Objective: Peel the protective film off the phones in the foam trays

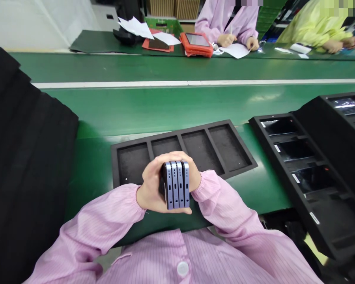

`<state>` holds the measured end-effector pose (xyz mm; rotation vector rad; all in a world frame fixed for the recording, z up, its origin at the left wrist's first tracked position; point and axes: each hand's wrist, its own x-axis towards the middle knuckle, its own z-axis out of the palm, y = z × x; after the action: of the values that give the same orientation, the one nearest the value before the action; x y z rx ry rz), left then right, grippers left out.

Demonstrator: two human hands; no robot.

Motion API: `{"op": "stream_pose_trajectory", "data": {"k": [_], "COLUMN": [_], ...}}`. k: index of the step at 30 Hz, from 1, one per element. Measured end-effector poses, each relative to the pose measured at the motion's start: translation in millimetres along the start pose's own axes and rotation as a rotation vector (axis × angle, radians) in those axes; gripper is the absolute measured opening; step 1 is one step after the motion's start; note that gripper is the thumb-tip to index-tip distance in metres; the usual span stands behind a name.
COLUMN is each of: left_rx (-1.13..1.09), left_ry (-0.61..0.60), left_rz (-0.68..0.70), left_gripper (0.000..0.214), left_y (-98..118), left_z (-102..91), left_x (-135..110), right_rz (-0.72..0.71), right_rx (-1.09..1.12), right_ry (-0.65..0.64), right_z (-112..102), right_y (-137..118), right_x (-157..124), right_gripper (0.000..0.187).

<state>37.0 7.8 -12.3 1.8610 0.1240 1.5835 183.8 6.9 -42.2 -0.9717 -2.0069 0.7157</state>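
A stack of several blue-edged smartphones (177,185) is held upright on edge before my chest, their ends with ports and speaker holes turned towards me. My left hand (151,185) is closed round the left side and underside of the stack. On the far and right side my right hand (194,173) wraps the phones, its fingers mostly hidden behind them. Just beyond my hands lies a black foam tray (180,138) with several bare rectangular compartments, its near edge partly covered by my hands and sleeves.
At the right, a black tray (303,193) holds phones screen up, beside a taller tray stack (328,138). Piled black foam trays (32,157) rise at the left. Beyond the green conveyor (165,104), two people work near papers (236,50) and orange-cased tablets (197,44).
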Motion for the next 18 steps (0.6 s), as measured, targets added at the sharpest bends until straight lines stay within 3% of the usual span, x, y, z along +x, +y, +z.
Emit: {"op": "stream_pose_trajectory", "data": {"k": [3, 6, 11, 14, 18], "left_rx": [-0.002, 0.034, 0.131, 0.072, 0.047], "left_ry": [-0.040, -0.057, -0.072, -0.065, -0.058], "left_rz": [-0.057, -0.098, -0.229, -0.278, -0.434], "left_gripper": [0.119, 0.116, 0.109, 0.101, 0.099], "left_y": [3.2, 7.1, 11.2, 9.9, 3.4], "left_z": [-3.7, -7.0, -11.7, -13.0, -17.2], "left_x": [2.9, 1.5, 1.0, 4.5, 8.7], "right_rz": [-0.187, -0.228, -0.100, -0.066, -0.101], "right_rx": [0.068, 0.060, 0.055, 0.071, 0.214], "right_ry": [0.123, 0.127, 0.070, 0.056, 0.031], "right_z": [-3.2, -3.7, 2.9, 4.3, -14.2], "right_y": [4.4, 8.4, 13.7, 15.5, 5.7], "right_x": [3.5, 5.4, 2.5, 0.6, 10.2], "right_gripper": [0.087, 0.085, 0.099, 0.108, 0.108]}}
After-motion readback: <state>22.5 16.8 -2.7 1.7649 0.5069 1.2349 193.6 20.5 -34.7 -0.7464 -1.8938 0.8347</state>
